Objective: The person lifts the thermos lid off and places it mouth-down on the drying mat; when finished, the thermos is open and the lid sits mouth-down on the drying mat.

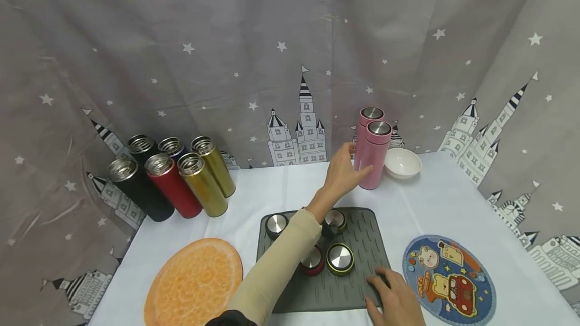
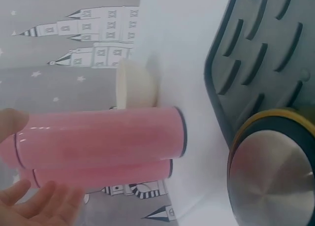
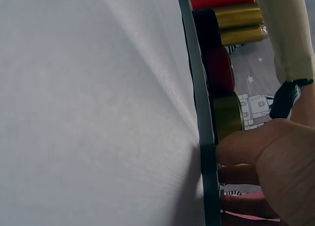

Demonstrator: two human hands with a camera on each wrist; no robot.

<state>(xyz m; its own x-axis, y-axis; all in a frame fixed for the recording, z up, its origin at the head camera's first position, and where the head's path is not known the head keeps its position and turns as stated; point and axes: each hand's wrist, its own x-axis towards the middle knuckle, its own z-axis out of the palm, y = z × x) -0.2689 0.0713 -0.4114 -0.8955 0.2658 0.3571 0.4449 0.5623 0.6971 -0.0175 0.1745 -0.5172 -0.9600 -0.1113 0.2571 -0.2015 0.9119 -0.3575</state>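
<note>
My left hand point(image 1: 343, 171) reaches across to the front pink thermos point(image 1: 377, 155), thumb and fingers spread on either side of its upper part. In the left wrist view the thumb is above the front thermos point(image 2: 103, 137) and the fingers are below, not curled round it. A second pink thermos point(image 1: 362, 130) stands right behind; both have steel-topped lids on. My right hand point(image 1: 396, 298) lies with loosely bent fingers at the right front corner of the grey ridged mat point(image 1: 326, 296). Several thermos lids sit on this mat, among them a yellow-rimmed lid point(image 1: 340, 258) and a red lid point(image 1: 312, 260).
Lidless thermoses stand at the back left, including a red one point(image 1: 174, 187), a black one point(image 1: 141, 190) and a gold one point(image 1: 205, 187). A white bowl point(image 1: 402, 163) is beside the pink pair. An orange round mat point(image 1: 195, 280) lies left, a blue cartoon mat point(image 1: 448, 278) right.
</note>
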